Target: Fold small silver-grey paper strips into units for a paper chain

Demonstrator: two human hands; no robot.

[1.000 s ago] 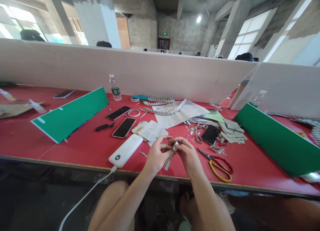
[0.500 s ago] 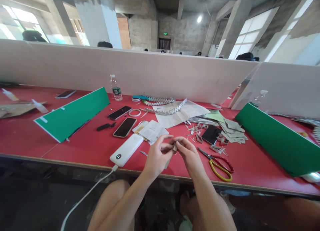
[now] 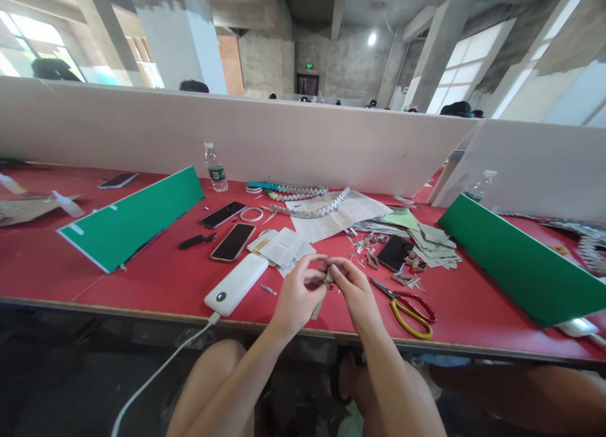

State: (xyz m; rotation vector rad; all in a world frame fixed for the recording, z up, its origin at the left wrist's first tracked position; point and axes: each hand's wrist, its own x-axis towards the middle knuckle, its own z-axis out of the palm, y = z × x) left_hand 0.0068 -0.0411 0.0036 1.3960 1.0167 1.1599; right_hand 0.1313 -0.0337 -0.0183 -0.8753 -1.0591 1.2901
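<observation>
My left hand (image 3: 297, 295) and my right hand (image 3: 356, 293) meet above the front edge of the red table (image 3: 161, 279). Both pinch a small folded strip of printed paper (image 3: 326, 276) between the fingertips; its tail (image 3: 317, 309) hangs down between the hands. A white power bank (image 3: 236, 284) lies just left of my left hand, its cable (image 3: 156, 374) running off the table. Scissors with red and yellow handles (image 3: 409, 304) lie to the right of my right hand. Small folded paper pieces (image 3: 369, 247) are scattered beyond my hands.
Three phones (image 3: 233, 242) (image 3: 222, 214) (image 3: 394, 252), a water bottle (image 3: 215, 167), a tape ring (image 3: 251, 214), woven paper chains (image 3: 307, 200), newspaper sheets (image 3: 341, 213) and cut paper stacks (image 3: 433, 244) cover the table. Green boards (image 3: 132, 216) (image 3: 516, 260) lean left and right. A white partition (image 3: 284, 140) stands behind.
My hands stay together on the paper strip, with the fingers shifting slightly as they work it. The view has shifted a little.
</observation>
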